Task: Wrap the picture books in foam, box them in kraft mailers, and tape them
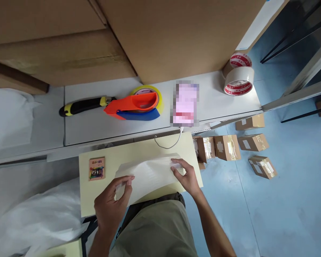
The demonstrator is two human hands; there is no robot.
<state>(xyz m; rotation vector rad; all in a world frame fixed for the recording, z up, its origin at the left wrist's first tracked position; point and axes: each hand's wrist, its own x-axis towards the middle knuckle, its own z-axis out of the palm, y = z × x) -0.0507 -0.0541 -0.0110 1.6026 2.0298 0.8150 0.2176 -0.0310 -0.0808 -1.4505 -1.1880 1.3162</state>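
A thin, whitish, half see-through sheet (149,175) stretches between my two hands above a small pale-yellow table (93,200). At its left end, my left hand (113,200) pinches it between thumb and index finger. My right hand (187,176) grips the opposite end, thumb and fingers curled at the edge. The sheet bows slightly, and its near edge hangs toward my lap. Whether it is a single layer or a flat pouch I cannot tell. Left of the sheet, a small pinkish card box (97,169) with a colourful print lies on the table.
On the grey shelf (85,130) ahead lie a black-and-yellow cutter (82,106), an orange-and-blue tape dispenser (133,105), a phone (186,103) on a cable and tape rolls (239,81). Large cartons (176,35) stand behind. Small boxes (227,147) sit on the floor; white plastic bags (48,210) lie left.
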